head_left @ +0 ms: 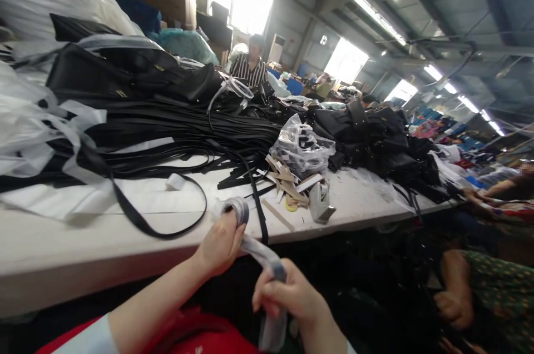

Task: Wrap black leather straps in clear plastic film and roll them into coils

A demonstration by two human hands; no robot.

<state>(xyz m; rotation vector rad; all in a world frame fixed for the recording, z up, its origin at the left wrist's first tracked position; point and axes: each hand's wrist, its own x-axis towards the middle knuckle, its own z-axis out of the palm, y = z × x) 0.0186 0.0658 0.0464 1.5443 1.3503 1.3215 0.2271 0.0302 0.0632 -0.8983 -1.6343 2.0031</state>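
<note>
On the far left of the desk point(62, 254), a pile of clear plastic bags point(25, 131) lies against a thick stack of black straps point(167, 126), with black handbags point(125, 73) on top. One loose strap point(167, 232) from that stack curls in a loop toward the desk's near edge. It looks free to slide off the desk or snag a sleeve if the hands swing out that way.

Just below the desk's near edge, the left hand point(221, 243) has its grip closed around the upper end of a grey strip point(258, 251), whose end is curled into a small roll at the thumb. The strip runs down and to the right into the right hand point(292, 293), whose grip is pinched shut on the lower part. The tail hangs below that hand. Since the strip is held in the air, off the desk, a slack pinch would probably let the roll spring open, or the tail could twist.

Right of the hands, on the desk, sit cardboard scraps point(287, 179) and a clear bag of small parts point(302, 148). These sit close to the edge, so a careless elbow could knock them down. Farther right, more black bags point(375, 137) are heaped, and another person's arm point(454, 287) rests low beside the desk.
</note>
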